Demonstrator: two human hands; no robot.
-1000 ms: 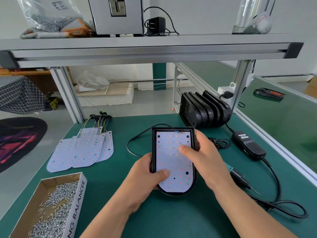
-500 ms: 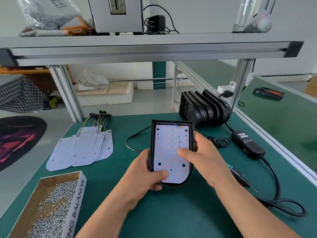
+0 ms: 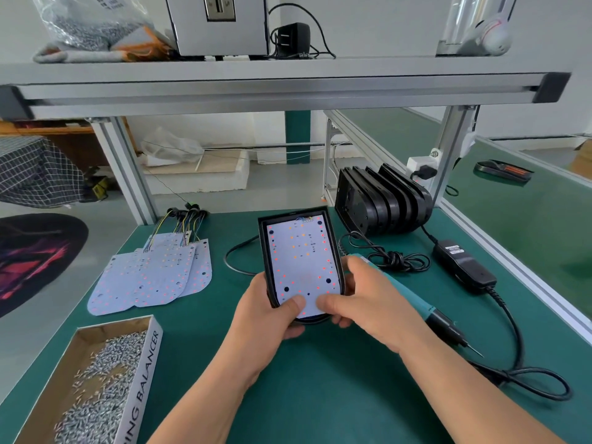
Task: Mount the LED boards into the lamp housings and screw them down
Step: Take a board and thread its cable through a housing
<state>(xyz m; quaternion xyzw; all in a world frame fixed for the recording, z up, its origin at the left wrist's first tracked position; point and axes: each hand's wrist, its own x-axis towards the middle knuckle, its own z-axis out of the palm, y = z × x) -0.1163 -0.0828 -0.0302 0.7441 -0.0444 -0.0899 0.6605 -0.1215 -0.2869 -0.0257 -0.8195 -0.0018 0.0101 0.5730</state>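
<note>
One LED board [image 3: 301, 261] is lying inside a black lamp housing [image 3: 263, 251] over the green bench [image 3: 320, 379], long axis pointing away from the person, rounded end nearest. Left hand [image 3: 266, 315] and right hand [image 3: 368, 302] are both grasping that near end, thumbs pressing the board. Screwdriver [image 3: 413, 299] is lying just beside the right hand, the nearer one; box of screws [image 3: 150, 354] is sitting to the left.
</note>
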